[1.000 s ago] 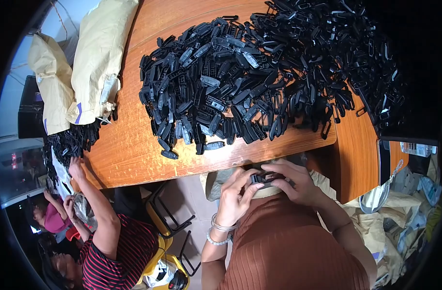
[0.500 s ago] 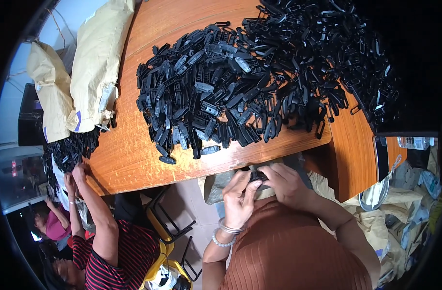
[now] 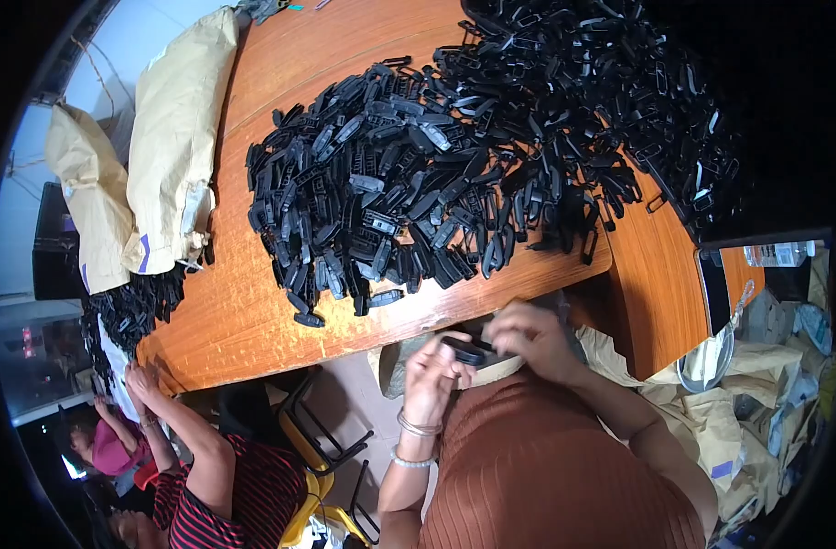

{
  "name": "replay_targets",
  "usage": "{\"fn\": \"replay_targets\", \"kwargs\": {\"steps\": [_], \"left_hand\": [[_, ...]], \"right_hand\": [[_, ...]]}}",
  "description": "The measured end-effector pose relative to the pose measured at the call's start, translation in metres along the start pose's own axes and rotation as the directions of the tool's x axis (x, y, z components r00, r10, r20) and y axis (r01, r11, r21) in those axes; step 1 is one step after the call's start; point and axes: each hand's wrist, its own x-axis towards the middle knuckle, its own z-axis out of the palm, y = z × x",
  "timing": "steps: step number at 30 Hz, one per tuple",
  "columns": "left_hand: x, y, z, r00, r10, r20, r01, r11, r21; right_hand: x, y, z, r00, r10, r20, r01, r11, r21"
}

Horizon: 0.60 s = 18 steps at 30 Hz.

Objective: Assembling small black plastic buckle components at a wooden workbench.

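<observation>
My left hand is closed around a small, elongated black plastic part, held just off the table's front edge. My right hand is a short way to the right of the part, its fingers smeared by motion, so their grip does not show. Below both hands is the pale rim of an open bag with dark contents that are hard to make out. On the wooden table lies a wide heap of black oblong plastic parts, running into a heap of black loop-shaped parts on the right.
At the left a co-worker in a striped shirt reaches toward another black heap. Tall paper sacks stand on the table's left side. More paper sacks crowd the floor at the right. A yellow chair stands between us.
My hands were together on the black part; now my right hand is apart from it while my left keeps hold. The view has shifted slightly. The co-worker's hands have moved a little lower in the picture.
</observation>
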Motion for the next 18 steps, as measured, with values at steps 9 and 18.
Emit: {"fn": "replay_targets", "kwargs": {"steps": [9,18], "left_hand": [[0.039,0.037,-0.033,0.743,0.558,-0.371,-0.052,0.600,0.798],[0.047,0.023,-0.043,0.792,0.518,-0.323,-0.192,0.715,0.673]], "right_hand": [[0.028,0.012,-0.047,0.794,-0.509,-0.331,-0.186,0.315,-0.931],[0.016,0.019,-0.031,0.845,-0.509,-0.162,0.059,0.390,-0.919]]}}
